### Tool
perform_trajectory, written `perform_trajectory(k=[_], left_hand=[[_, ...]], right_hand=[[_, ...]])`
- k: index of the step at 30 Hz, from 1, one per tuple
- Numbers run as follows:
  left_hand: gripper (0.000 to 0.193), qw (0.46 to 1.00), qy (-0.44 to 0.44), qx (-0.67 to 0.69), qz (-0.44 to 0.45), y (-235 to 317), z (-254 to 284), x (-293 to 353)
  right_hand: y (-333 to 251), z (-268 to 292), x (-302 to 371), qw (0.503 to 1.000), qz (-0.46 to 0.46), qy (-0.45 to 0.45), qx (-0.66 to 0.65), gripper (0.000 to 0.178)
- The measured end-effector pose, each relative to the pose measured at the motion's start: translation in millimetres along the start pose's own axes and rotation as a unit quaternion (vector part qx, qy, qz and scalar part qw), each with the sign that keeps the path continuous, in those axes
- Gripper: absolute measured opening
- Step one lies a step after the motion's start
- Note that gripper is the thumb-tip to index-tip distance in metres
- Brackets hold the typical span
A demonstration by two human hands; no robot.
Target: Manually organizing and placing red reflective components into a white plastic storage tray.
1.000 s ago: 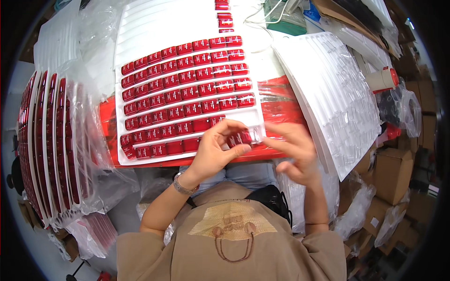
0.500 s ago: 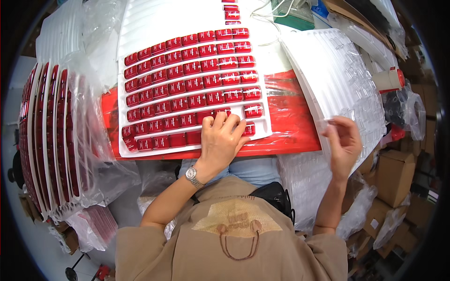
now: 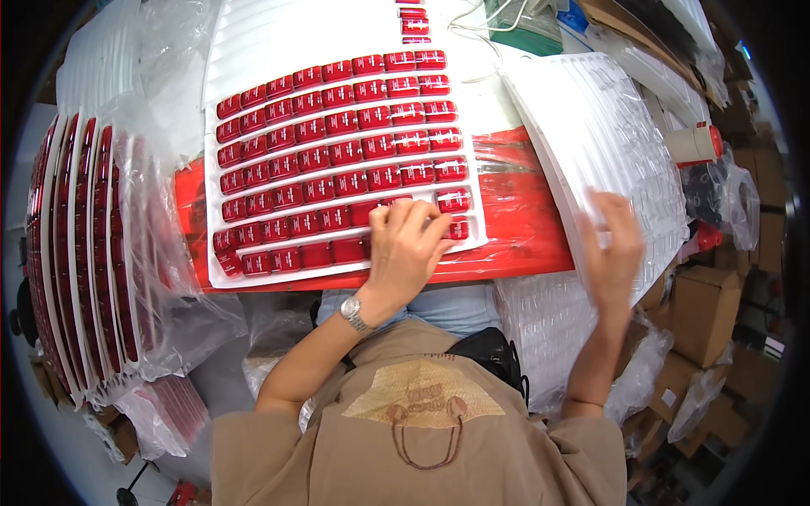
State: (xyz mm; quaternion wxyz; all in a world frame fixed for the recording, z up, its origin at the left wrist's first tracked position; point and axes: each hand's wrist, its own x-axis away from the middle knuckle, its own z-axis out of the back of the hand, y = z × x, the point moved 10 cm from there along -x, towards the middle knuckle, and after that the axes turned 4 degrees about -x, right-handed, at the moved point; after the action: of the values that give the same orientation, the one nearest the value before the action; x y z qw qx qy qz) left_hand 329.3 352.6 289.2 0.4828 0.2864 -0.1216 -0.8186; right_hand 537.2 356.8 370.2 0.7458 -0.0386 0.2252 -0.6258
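A white ridged tray (image 3: pixel 346 272) lies before me, filled with rows of small glossy red containers (image 3: pixel 345 152) that carry white print. My left hand (image 3: pixel 407 244), a metal watch on its wrist, rests over the two nearest rows toward the tray's right end. Its fingers are curled down among the containers. The hand covers what lies under it, so I cannot make out what the fingertips grip. Off the tray's right side, my right hand (image 3: pixel 612 249) is raised with bent fingers, smeared by motion. It is nearest to some clear ridged plastic trays (image 3: pixel 629 143).
Upright filled trays (image 3: pixel 80 253) stand in clear plastic wrap at left. A red plastic sheet (image 3: pixel 523 215) lies under the tray. More red pieces (image 3: pixel 414 26) and a white cable (image 3: pixel 485 35) sit at the far side. Cardboard boxes (image 3: pixel 702 308) are stacked at right.
My right hand has shifted slightly and blurred, its fingers spreading more upward. My left hand stays at nearly the same place on the tray. The whole view has slid slightly left.
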Motion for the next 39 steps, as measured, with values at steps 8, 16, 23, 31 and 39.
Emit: perform_trajectory(k=[8, 16, 23, 31, 39], left_hand=[[0.038, 0.994, 0.014, -0.074, 0.077, -51, 37, -5], [0.032, 0.998, -0.012, 0.015, 0.059, -60, 33, -6], [0.031, 0.854, 0.051, 0.487, 0.178, -51, 15, 14], [0.027, 0.973, 0.064, 0.19, 0.112, -55, 36, 2], [0.04, 0.998, 0.002, -0.023, 0.062, -43, 53, 21]], right_hand=[[49, 1, -2, 0.982, -0.003, -0.1, 0.16, 0.026], [-18, -72, -30, 0.857, -0.137, -0.04, -0.495, 0.012], [-78, -105, -35, 0.782, -0.049, 0.103, -0.612, 0.022], [-30, -108, -20, 0.832, -0.135, 0.0, -0.537, 0.017], [-22, -115, -8, 0.732, -0.245, -0.06, -0.632, 0.009]])
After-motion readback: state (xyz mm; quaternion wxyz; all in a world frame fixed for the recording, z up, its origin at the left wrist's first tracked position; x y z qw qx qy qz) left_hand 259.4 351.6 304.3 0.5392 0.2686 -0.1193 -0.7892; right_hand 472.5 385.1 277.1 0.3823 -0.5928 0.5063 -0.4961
